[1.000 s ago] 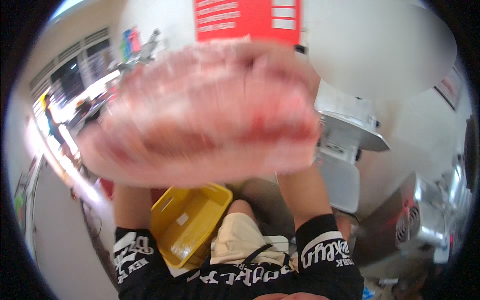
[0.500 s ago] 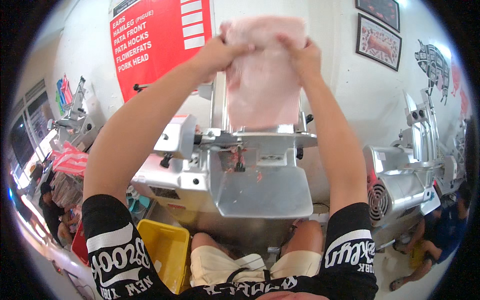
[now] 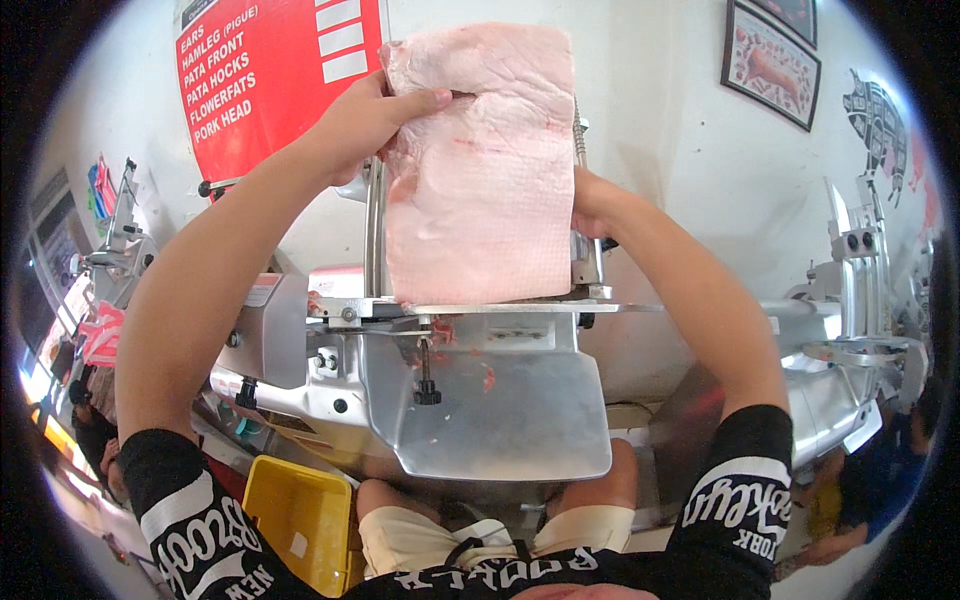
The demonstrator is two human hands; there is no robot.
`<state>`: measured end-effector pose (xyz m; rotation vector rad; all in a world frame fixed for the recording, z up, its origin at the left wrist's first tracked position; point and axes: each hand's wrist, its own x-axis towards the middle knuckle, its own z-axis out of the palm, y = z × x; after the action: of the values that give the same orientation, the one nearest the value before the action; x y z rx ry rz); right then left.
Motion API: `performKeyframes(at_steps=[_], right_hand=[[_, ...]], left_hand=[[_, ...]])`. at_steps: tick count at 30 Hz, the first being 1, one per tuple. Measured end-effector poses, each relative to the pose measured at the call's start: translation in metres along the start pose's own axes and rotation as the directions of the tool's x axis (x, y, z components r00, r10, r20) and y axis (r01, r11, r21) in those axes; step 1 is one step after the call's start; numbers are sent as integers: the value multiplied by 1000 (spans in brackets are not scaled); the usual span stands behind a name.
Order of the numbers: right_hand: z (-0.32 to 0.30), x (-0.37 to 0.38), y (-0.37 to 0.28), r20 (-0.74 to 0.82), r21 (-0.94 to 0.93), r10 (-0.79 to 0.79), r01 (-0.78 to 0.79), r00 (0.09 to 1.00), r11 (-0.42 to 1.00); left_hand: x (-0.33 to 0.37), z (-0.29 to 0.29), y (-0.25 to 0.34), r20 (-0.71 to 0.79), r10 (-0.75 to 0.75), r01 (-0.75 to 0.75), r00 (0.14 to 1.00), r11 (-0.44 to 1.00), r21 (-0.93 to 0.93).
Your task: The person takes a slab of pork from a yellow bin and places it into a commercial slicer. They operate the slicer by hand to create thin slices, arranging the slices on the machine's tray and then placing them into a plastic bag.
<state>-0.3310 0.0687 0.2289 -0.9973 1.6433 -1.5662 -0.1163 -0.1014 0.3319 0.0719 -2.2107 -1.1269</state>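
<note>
a: what's the slab (image 3: 480, 240) like on your feed?

b: i get a pale pink, roughly rectangular face turned toward me. it's wrinkled near the top, has thin red streaks across the upper half, and is finely dimpled lower down. a dark crease sits by my left thumb.

a: and where is it?

b: upright over the slicer (image 3: 350, 380), its lower edge right at a flat metal strip (image 3: 530, 308). i can't tell how much of its weight rests there.

a: how are your grips?

b: my left grip (image 3: 365, 120) is clamped on the slab's upper left edge, thumb across the front, fingers hidden behind. my right grip (image 3: 592, 205) is at the right edge, lower down. its fingers go out of sight behind the slab, so i can't tell whether it has closed on it.

a: any containers?

b: the slicer's grey tray (image 3: 520, 430) has a few red scraps (image 3: 489, 378) on it. low on my left there's a yellow bin (image 3: 318, 500) with a small white piece (image 3: 299, 545) inside; i can't make out what that is.
</note>
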Motion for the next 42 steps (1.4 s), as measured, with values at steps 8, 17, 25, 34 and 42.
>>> performKeyframes(at_steps=[8, 17, 25, 34, 42], right_hand=[[19, 53, -11, 200, -409, 52, 35, 979, 912], [-127, 223, -133, 179, -981, -355, 138, 917, -140], [-121, 308, -143, -234, -967, -359, -177, 904, 185], [-112, 306, -104, -203, -873, -631, 154, 749, 464], [-111, 283, -138, -181, -978, -391, -206, 903, -24]], left_hand=[[11, -1, 2, 17, -8, 5, 1000, 991, 130], [50, -26, -24, -88, -16, 85, 996, 485, 870], [-17, -251, -105, -493, -187, 507, 850, 545, 668], [-7, -207, -144, -133, -447, 451, 884, 892, -3], [12, -198, -160, -138, -420, 416, 897, 698, 583]])
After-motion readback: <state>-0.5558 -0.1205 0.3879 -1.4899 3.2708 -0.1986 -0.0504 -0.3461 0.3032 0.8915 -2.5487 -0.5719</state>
